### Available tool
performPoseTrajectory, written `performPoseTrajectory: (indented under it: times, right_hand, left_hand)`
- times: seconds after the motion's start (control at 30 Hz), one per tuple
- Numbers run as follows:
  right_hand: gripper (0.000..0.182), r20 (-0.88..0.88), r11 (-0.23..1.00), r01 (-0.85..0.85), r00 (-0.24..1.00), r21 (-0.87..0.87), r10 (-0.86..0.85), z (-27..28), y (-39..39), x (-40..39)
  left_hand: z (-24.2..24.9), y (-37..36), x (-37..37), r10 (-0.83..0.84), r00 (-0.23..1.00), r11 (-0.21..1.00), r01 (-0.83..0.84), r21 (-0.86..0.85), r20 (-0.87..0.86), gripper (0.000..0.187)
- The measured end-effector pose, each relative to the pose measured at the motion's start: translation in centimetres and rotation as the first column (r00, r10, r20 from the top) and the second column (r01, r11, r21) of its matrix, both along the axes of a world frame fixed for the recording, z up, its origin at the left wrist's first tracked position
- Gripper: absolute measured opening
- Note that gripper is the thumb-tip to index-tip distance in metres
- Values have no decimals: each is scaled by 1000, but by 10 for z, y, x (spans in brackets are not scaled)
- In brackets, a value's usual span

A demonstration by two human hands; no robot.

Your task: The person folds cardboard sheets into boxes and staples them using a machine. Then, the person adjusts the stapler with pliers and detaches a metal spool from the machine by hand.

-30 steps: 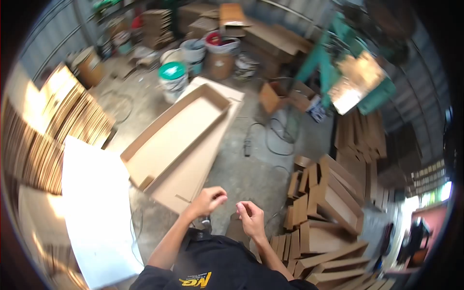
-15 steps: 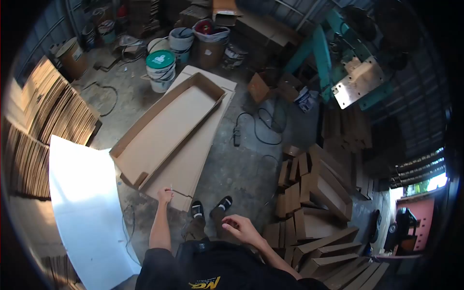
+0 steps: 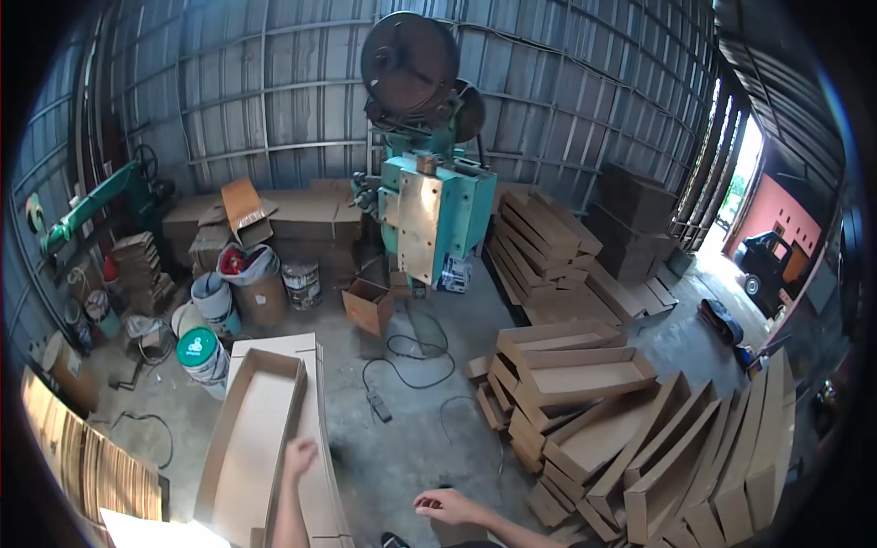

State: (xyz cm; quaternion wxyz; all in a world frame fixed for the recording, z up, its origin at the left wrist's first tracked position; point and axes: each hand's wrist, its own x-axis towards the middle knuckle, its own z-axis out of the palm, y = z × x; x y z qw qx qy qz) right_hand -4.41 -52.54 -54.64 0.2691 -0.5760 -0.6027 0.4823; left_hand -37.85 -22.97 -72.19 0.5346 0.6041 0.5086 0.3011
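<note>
Over the right side of a long, shallow cardboard tray (image 3: 260, 429), my left hand (image 3: 301, 455) is closed, fingers curled in. What it holds, if anything, is too small to make out. The tray lies on flat cardboard sheets (image 3: 315, 402), and its near end runs to the bottom of the view. Further right, my right hand (image 3: 443, 505) hangs above the concrete floor, loosely bent with fingers partly apart and nothing visible in it.
Finished-looking cardboard trays (image 3: 585, 370) are heaped on the right. A green press machine (image 3: 438, 215) stands ahead, with a cable and pedal (image 3: 379, 406) on the floor. Buckets (image 3: 203, 356) sit beyond the sheets. Stacked cardboard (image 3: 91, 461) and a white sheet (image 3: 160, 530) are at left.
My view has lifted and swung right, bringing the machine and wall into sight. My left hand, earlier over the sheets' near end with a small pale thing, now appears beside the tray's right wall.
</note>
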Motion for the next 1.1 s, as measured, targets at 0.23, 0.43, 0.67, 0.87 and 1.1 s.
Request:
performPoseTrajectory:
  times: [0.23,0.43,0.67,0.87,1.1]
  right_hand:
    - [31,-18,974,39,999,224,-36,84,110,143]
    - [24,-51,803,55,998,593,-30,253,160,265]
    - [22,196,362,-231,972,903,129,434,230,296]
    - [39,-33,34,36,996,999,-82,510,350,279]
    - [47,-33,126,76,950,989,-312,528,415,242]
  left_hand:
    - [455,105,207,-212,968,629,32,777,132,28]
    - [697,169,327,-36,998,210,-42,977,51,72]
    - [751,203,352,110,976,234,158,959,-188,56]
    - [754,212,366,52,998,616,-11,788,-26,53]
    - [748,198,383,77,991,624,-136,769,113,57]
